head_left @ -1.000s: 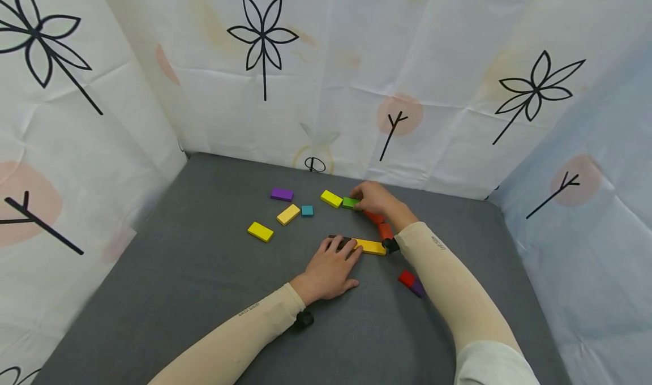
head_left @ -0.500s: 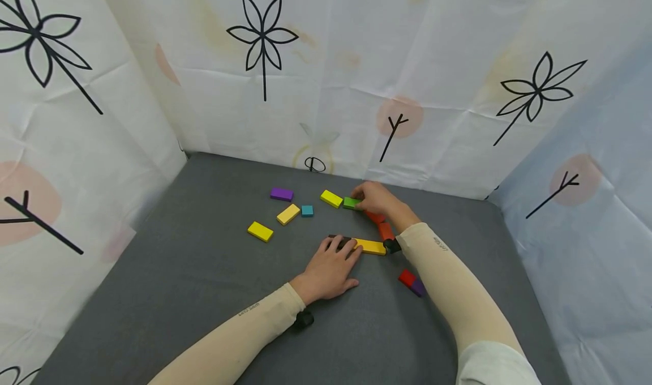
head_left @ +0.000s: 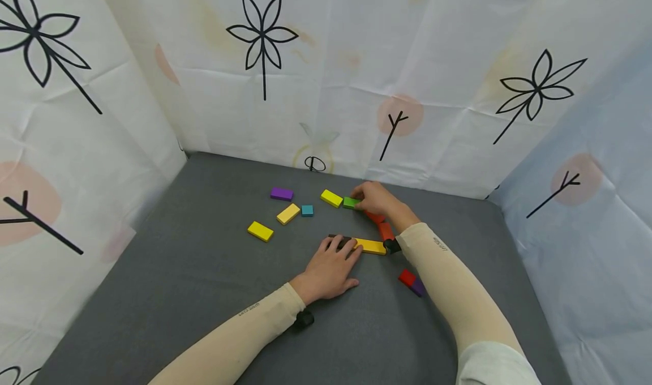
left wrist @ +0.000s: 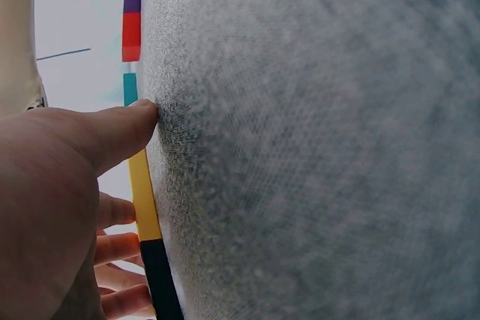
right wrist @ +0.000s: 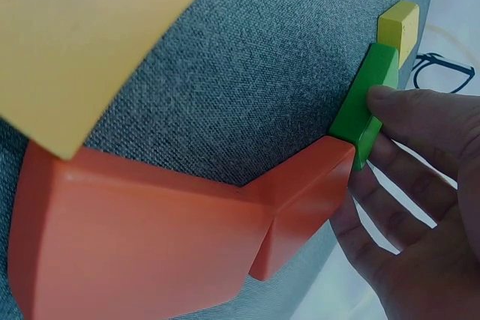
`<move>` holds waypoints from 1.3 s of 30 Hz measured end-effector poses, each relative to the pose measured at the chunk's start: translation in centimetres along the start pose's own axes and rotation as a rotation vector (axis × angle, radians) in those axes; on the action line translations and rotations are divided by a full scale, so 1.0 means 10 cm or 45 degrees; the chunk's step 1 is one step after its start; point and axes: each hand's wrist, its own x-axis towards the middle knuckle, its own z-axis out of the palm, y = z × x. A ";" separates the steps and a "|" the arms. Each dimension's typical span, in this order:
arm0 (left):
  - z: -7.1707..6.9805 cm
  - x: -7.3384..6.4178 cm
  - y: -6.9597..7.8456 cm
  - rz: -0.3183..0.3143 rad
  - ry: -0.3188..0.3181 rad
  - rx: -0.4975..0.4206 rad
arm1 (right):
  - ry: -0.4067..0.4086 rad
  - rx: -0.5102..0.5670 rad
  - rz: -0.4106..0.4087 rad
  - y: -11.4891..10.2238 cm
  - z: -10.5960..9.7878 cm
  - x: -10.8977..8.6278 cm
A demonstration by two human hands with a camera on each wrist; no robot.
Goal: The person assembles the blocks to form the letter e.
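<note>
My right hand (head_left: 374,197) pinches a green block (right wrist: 371,88) between thumb and fingers at the far side of the table. In the right wrist view one end of it meets an orange-red block (right wrist: 307,185), which adjoins a second orange-red block (right wrist: 142,237). A yellow block (right wrist: 397,24) lies at the green block's other end. My left hand (head_left: 328,269) rests nearer, its fingers extended over a dark block (left wrist: 161,279) and a longer amber block (head_left: 372,247) set end to end. Its thumb touches the grey cloth.
Left of the curve lie a purple block (head_left: 282,194), a pale yellow block (head_left: 288,214), a small teal block (head_left: 307,211) and a bright yellow block (head_left: 260,231). Near the right forearm are a red block (head_left: 407,278) and a purple piece (head_left: 418,287). Patterned cloth walls (head_left: 331,79) enclose the table.
Almost nothing differs. The green block and right hand have shifted very slightly to the right since a second ago; the left hand keeps its place.
</note>
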 end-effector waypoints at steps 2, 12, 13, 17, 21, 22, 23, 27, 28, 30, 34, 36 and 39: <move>-0.01 0.00 0.00 -0.001 -0.006 0.003 | 0.002 -0.003 0.003 0.00 0.00 0.00; -0.01 -0.01 0.00 -0.004 -0.001 -0.002 | 0.003 0.001 0.014 0.00 0.02 -0.01; -0.02 -0.01 0.00 -0.004 -0.002 -0.002 | 0.003 -0.002 0.011 0.00 0.02 -0.01; -0.02 -0.01 0.01 -0.009 -0.003 0.002 | 0.003 0.000 0.006 0.00 0.02 -0.01; -0.02 0.00 0.01 -0.010 -0.006 0.000 | 0.004 0.016 0.015 0.00 0.02 -0.01; -0.02 0.00 0.01 -0.010 -0.004 0.001 | 0.005 0.020 0.018 0.00 0.02 -0.01; -0.02 0.00 0.01 -0.009 -0.001 0.001 | 0.006 0.023 0.018 0.01 0.02 -0.01; 0.00 0.01 0.02 -0.001 0.015 -0.006 | 0.010 0.026 0.012 0.03 0.01 -0.02; 0.00 0.01 0.02 0.001 0.016 -0.006 | 0.013 0.031 0.010 0.04 0.01 -0.03; 0.00 0.01 0.02 0.004 0.013 -0.011 | 0.028 0.043 0.008 0.05 0.00 -0.07; -0.03 0.02 0.02 0.001 -0.009 0.010 | 0.089 0.074 -0.002 0.07 -0.04 -0.18; -0.05 0.03 0.01 0.003 -0.018 0.024 | 0.127 0.101 -0.010 0.06 -0.08 -0.27; -0.09 0.06 -0.01 0.009 -0.019 0.029 | 0.189 0.165 -0.017 0.03 -0.14 -0.43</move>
